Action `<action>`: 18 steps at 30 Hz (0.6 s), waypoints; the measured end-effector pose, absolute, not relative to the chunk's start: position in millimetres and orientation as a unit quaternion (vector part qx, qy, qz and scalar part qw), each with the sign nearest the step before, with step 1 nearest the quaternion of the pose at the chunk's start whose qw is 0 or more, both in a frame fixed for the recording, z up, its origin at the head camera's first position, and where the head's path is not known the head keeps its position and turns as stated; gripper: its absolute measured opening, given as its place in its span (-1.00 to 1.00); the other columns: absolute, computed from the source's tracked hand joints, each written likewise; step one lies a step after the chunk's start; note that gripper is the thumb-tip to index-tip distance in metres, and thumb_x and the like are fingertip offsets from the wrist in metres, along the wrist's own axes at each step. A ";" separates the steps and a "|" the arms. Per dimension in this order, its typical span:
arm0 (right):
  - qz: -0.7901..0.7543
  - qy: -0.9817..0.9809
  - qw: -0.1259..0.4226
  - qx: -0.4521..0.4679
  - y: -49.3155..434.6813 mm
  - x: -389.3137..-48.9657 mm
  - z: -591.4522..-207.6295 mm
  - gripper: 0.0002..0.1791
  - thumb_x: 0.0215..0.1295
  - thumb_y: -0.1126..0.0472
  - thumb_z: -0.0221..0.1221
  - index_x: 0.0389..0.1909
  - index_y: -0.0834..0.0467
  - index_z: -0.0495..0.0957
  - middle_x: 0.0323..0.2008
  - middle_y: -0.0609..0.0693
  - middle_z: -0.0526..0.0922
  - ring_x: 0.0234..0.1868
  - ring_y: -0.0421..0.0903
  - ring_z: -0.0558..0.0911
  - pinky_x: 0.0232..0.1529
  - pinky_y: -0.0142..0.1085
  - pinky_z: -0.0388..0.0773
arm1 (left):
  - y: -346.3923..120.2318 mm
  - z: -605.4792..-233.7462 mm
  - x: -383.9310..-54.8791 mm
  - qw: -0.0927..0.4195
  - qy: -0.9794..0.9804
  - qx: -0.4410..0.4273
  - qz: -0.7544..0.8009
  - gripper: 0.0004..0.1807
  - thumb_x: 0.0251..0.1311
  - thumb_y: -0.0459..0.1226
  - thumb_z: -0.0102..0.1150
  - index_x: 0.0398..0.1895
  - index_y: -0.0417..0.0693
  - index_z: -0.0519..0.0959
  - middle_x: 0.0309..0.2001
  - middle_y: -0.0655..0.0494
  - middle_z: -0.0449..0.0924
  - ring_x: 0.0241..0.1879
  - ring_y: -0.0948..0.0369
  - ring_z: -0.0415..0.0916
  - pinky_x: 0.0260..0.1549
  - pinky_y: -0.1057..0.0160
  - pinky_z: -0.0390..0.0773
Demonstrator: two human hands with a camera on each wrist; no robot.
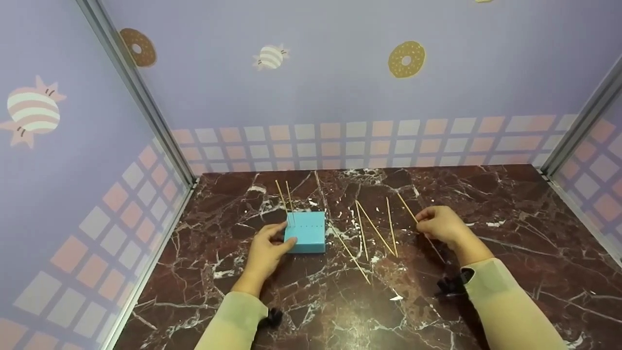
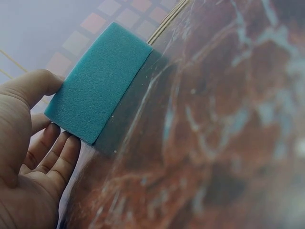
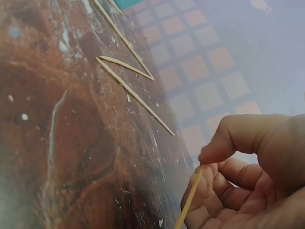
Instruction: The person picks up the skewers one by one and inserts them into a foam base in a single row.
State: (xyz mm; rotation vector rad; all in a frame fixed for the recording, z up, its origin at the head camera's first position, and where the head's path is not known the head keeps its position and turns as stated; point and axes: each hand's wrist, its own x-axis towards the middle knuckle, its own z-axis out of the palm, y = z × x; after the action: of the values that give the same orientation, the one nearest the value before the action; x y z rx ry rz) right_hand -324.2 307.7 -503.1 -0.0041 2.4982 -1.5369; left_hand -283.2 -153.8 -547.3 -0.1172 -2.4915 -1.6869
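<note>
A light-blue foam block (image 1: 308, 238) sits on the table, with a row of small dark holes across its top. Two thin wooden skewers (image 1: 281, 195) stand in its left end, leaning slightly left. My left hand (image 1: 265, 250) grips the block at its left side, thumb at the near corner and fingers behind; in the left wrist view the thumb presses against the block's teal-looking side (image 2: 100, 83). Over to the right, my right hand (image 1: 441, 226) pinches another wooden skewer (image 1: 407, 208) between thumb and fingertips, held slanted. Part of that skewer (image 3: 191, 194) shows below the thumb in the right wrist view.
Several loose skewers (image 1: 351, 253) lie at slants on the dark red marbled table (image 1: 340, 311) between the block and my right hand. Lilac panels (image 1: 335, 97) with a pink and white check band enclose the back and sides.
</note>
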 end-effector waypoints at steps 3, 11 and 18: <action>-0.534 0.839 0.100 -0.002 308.6 -325.2 -503.4 -0.68 0.40 0.44 0.20 0.12 0.47 0.56 -0.35 -0.11 0.56 -0.46 -0.23 0.52 -0.44 -0.41 0.52 | -154.0 -546.5 -283.6 0.061 -0.827 -0.036 -0.558 -0.35 0.45 -0.22 0.56 0.52 -0.25 0.63 0.41 -0.21 0.61 0.17 0.00 0.68 0.16 0.18 0.76; -0.563 0.825 0.050 0.002 310.0 -327.6 -501.3 -0.79 0.38 0.48 0.15 0.00 0.34 0.53 -0.34 -0.14 0.49 -0.47 -0.26 0.50 -0.46 -0.42 0.51 | -154.9 -545.7 -281.9 0.056 -0.830 -0.036 -0.554 -0.35 0.47 -0.20 0.55 0.54 -0.20 0.62 0.45 -0.16 0.60 0.22 -0.02 0.68 0.21 0.09 0.77; -0.587 0.809 0.031 0.016 311.3 -327.8 -498.5 -0.74 0.41 0.48 0.10 0.07 0.34 0.53 -0.24 -0.08 0.53 -0.40 -0.24 0.53 -0.40 -0.39 0.60 | -155.8 -546.3 -280.8 0.051 -0.827 -0.036 -0.559 -0.36 0.48 -0.21 0.53 0.55 -0.20 0.61 0.46 -0.14 0.59 0.23 0.01 0.66 0.21 0.10 0.75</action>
State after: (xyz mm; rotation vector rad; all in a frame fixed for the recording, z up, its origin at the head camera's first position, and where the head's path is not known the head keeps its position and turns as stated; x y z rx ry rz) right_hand -327.8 311.3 -498.5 0.0491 2.4912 -1.8101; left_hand -280.8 -155.8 -546.3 -0.1102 -2.5156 -1.7011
